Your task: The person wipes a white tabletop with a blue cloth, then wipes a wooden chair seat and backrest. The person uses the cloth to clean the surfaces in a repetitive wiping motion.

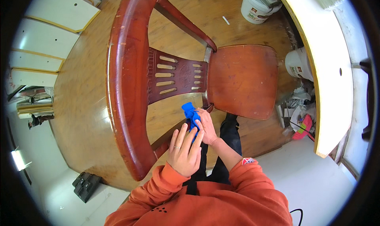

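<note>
A reddish-brown wooden chair (242, 80) with a carved, slotted backrest (181, 73) stands before me, its thick curved top rail (127, 77) nearest the camera. My right hand (206, 125) grips a bunched blue cloth (193, 116) beside the chair's back post. My left hand (184, 154), a ring on one finger, lies with its fingers extended against the lower part of the cloth. Its palm is turned away, so whether it grips any cloth is hidden.
White buckets (258, 10) stand at the upper right. A pale tabletop (332, 71) curves along the right, with plastic bags and a pink-red item (303, 128) beneath its edge. White panels (59, 9) are at the upper left. Far left, a person (40, 120) is visible.
</note>
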A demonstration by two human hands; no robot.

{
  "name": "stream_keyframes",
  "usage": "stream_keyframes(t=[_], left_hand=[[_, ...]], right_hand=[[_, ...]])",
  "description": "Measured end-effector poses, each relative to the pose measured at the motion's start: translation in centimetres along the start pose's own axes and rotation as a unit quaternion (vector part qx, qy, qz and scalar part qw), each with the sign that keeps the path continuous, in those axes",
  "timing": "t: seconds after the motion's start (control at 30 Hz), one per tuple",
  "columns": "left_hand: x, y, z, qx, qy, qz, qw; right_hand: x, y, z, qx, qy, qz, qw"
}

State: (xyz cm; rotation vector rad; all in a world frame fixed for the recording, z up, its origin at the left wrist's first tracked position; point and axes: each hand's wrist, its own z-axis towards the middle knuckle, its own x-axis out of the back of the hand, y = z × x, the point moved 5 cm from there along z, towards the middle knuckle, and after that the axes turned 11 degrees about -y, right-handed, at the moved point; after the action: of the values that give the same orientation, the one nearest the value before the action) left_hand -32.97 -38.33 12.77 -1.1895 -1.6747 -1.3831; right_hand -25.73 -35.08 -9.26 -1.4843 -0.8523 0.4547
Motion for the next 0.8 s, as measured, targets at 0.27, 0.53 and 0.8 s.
stream_keyframes(t=[0.27, 0.53, 0.8], left_hand=[[-6.7, -1.6, 3.3, 0.111, -0.07, 0.015, 0.991], [-13.0, -3.3, 7.2, 0.199, -0.128, 0.044, 0.971], [-22.6, -6.7, 11.4, 0.38, 0.082, -0.45, 0.804]], right_hand=[[1.4, 8.5, 0.1, -0.156, 0.006, 0.029, 0.987], [9.9, 16.2, 2.8, -0.24, 0.062, 0.053, 0.967], [18.0, 15.9, 18.1, -0.188, 0.165, 0.064, 0.966]])
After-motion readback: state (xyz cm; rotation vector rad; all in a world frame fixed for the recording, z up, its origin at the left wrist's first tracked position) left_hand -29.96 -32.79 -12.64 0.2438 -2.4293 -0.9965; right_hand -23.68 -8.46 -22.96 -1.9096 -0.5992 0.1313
